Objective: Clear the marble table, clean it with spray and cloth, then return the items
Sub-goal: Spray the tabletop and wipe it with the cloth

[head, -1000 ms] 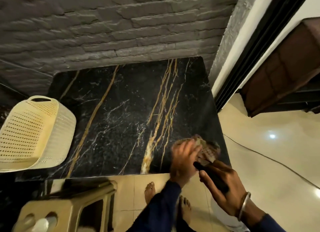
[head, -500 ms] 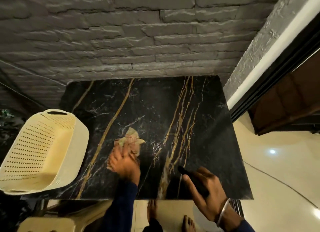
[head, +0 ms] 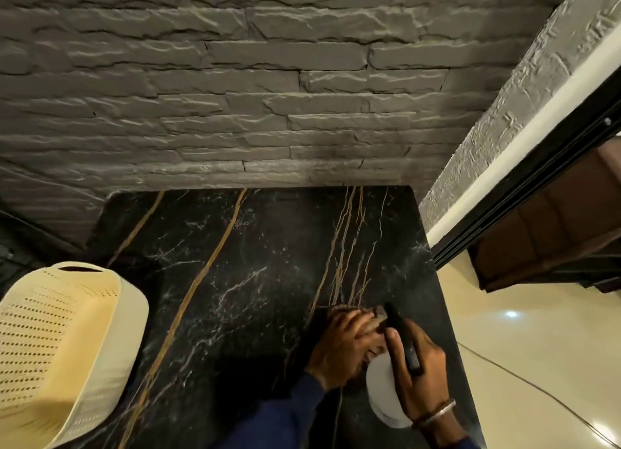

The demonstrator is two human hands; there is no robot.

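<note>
The cloth [head: 377, 313] lies bunched on the dark marble tabletop [head: 252, 280] near its right edge, under the left hand [head: 342, 344], fingers curled over it; just beside, the right hand [head: 420, 378] grips a white spray bottle [head: 379, 391]; a cream basket [head: 67, 341] stands far left.

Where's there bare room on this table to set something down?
Bare: middle and back of the marble table, between the basket and the stone wall. Crowded: the near right corner, with left hand holding the cloth and right hand gripping the spray bottle.
</note>
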